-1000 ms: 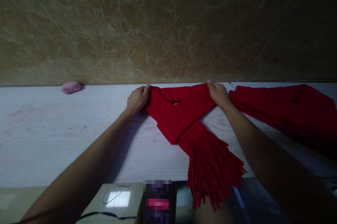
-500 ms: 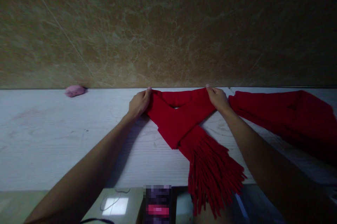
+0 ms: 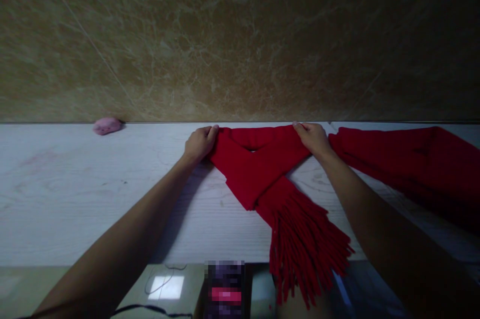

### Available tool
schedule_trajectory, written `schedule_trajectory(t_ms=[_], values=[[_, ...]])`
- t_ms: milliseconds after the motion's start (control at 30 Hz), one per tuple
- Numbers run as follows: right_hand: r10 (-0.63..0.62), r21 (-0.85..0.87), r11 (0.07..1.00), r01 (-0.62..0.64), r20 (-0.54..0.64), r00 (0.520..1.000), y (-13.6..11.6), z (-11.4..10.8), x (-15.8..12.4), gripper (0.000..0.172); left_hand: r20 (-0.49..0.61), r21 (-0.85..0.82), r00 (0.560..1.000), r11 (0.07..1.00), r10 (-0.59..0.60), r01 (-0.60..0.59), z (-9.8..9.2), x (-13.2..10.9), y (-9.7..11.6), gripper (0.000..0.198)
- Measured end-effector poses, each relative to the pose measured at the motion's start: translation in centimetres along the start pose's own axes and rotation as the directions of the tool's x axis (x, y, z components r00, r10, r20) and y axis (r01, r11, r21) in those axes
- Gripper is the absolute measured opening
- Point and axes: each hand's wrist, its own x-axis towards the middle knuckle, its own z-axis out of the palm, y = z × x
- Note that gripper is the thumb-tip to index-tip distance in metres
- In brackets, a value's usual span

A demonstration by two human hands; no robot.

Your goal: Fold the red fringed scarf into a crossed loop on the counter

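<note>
A red fringed scarf point(image 3: 258, 169) lies on a white wood-grain table point(image 3: 75, 199), folded into a crossed shape near the wall. Its tassels point(image 3: 307, 249) hang over the table's front edge. My left hand point(image 3: 199, 143) grips the left corner of the fold. My right hand point(image 3: 313, 138) grips the right corner, next to the wall. A long stretch of the scarf point(image 3: 412, 164) trails away to the right, beyond my right forearm.
A brown marbled wall point(image 3: 240, 39) rises straight behind the table. A small pink object point(image 3: 107, 125) lies against the wall at the left. Below the front edge are a floor with a bright reflection point(image 3: 167, 287) and a dark cable point(image 3: 150, 309).
Both hands stay on the fold's corners with only a slight shift. The scarf's crossed part looks a little flatter against the wall.
</note>
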Motion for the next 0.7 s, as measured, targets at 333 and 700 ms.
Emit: schedule_trajectory(t_ms=[333,700], values=[[0.084,-0.014,0.996,-0.084,-0.027,0.996,-0.82,0.00,-0.21,0.055,-0.009,-0.061,0.997,0.996,-0.072,0.071,0.10,0.00,0.15,0.067],[0.071,-0.023,0.997,-0.072,-0.040,0.997,-0.09,0.12,0.08,0.061,-0.021,-0.065,0.994,0.992,-0.105,0.103,-0.01,-0.31,0.59,0.070]])
